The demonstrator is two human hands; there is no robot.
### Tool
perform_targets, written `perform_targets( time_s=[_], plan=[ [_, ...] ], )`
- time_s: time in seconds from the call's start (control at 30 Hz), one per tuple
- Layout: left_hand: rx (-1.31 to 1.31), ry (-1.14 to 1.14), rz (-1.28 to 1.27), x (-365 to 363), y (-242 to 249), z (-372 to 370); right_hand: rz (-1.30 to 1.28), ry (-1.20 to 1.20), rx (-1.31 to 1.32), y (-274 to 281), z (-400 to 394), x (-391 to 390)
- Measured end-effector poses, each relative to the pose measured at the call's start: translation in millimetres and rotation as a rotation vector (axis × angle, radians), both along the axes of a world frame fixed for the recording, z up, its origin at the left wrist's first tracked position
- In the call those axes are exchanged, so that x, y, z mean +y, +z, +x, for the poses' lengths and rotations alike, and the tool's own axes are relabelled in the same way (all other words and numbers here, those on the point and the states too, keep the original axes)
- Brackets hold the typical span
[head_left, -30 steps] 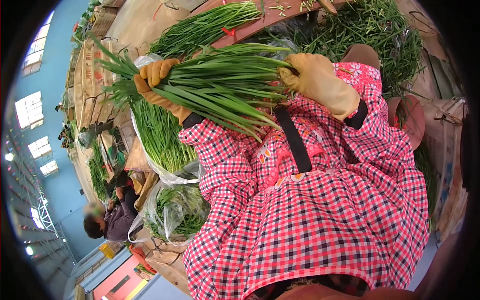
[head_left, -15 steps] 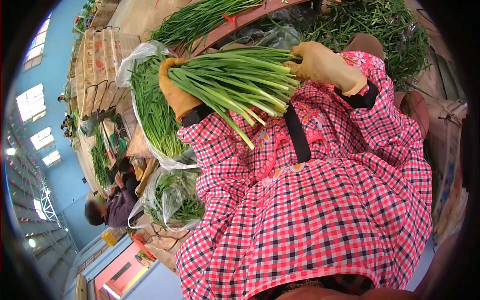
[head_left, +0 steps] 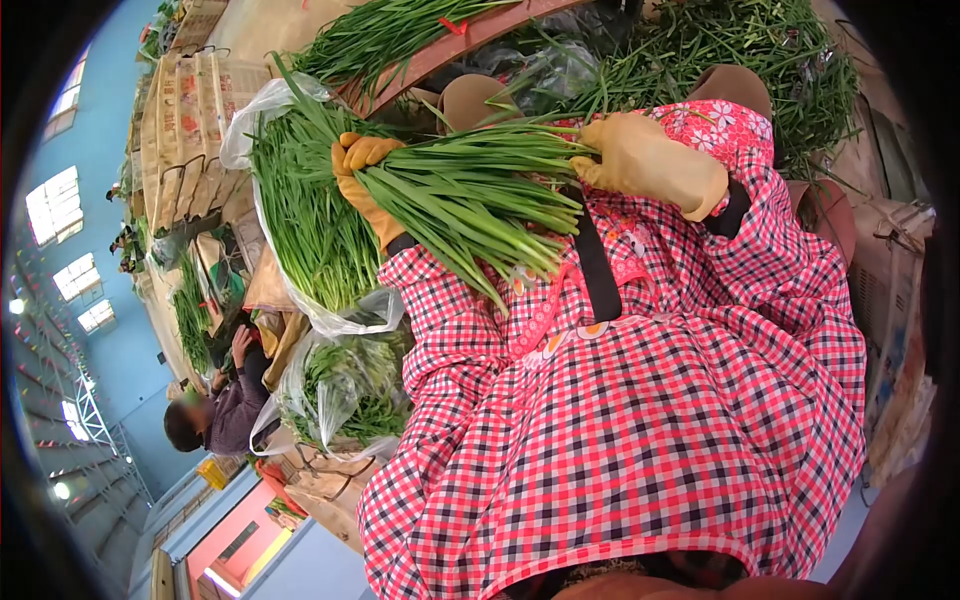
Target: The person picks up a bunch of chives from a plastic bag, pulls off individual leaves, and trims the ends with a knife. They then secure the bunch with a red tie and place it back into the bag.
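A bunch of garlic chives (head_left: 470,190), long flat green leaves with paler stalk ends, lies across my front above the checked smock. My left hand (head_left: 365,185), in an orange glove, is closed round the leafy end, fingers curled over the top. My right hand (head_left: 650,165), in a tan glove, pinches at the upper stalks on the other side; its fingertips are partly hidden. The lower stalks fan out loose toward my chest. Beside my left arm, a plastic-lined pile of chives (head_left: 310,210) lies close to the glove.
More chives (head_left: 390,40) lie on a board (head_left: 430,62) with a red tie. Loose trimmings (head_left: 740,70) heap up beyond my right hand. A clear plastic bag (head_left: 345,395) of greens sits at my left. Farther left, a person (head_left: 222,412) sits near stacked cartons (head_left: 190,130).
My left hand's fingers now show curled over the leaves. The bunch has tilted and spread, its lower stalks shifting left. My right hand has moved slightly down.
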State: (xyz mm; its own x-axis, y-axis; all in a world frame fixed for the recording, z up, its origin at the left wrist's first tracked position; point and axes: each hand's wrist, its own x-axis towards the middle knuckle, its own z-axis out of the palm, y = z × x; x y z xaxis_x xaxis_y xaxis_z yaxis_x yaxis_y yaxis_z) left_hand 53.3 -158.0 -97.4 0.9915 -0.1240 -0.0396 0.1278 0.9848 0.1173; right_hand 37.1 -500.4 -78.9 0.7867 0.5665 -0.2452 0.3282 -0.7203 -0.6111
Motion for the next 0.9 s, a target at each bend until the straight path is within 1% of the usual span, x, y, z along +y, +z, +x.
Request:
perform_targets(
  time_s=[0.07,0.17,0.27,0.37,0.47,0.57,0.63,0.73,0.8,0.83,0.9],
  plan=[
    [0.038,0.034,0.014,-1.5,0.3,-1.5,-0.124,-0.006,0.037,1.2,1.3,4.9],
    [0.073,0.038,0.042,2.8,-8.4,-0.7,-0.122,-0.01,0.005,-3.6,0.4,5.1],
    [0.105,0.059,0.041,0.1,-6.8,-5.3,-0.071,0.032,-0.029,-9.7,-3.3,-3.6],
    [0.096,0.127,0.057,14.6,-6.2,-9.6,-0.085,-0.039,-0.016,-32.7,-0.2,-26.0],
    [0.198,0.135,0.104,17.8,5.3,-16.9,-0.484,0.061,0.0,-44.3,29.6,-48.1],
    [0.189,0.219,0.128,31.9,-1.5,-16.0,-0.403,0.045,-0.313,-45.3,52.4,-40.6],
    [0.172,0.214,0.118,35.7,-1.9,-17.3,0.141,0.069,-0.345,-38.6,55.3,-13.5],
    [0.152,0.23,0.134,31.7,0.8,-20.4,0.437,0.172,-0.176,-56.7,59.6,23.7],
    [0.142,0.221,0.136,33.7,0.3,-23.6,0.3,0.106,0.108,-51.3,62.0,34.0],
    [0.12,0.21,0.077,38.8,-5.2,-23.6,0.224,0.071,0.249,-49.1,62.7,35.4],
    [0.073,0.19,-0.04,49.2,-16.2,-22.3,0.198,0.117,0.239,-45.1,64.9,27.2]
  ],
)
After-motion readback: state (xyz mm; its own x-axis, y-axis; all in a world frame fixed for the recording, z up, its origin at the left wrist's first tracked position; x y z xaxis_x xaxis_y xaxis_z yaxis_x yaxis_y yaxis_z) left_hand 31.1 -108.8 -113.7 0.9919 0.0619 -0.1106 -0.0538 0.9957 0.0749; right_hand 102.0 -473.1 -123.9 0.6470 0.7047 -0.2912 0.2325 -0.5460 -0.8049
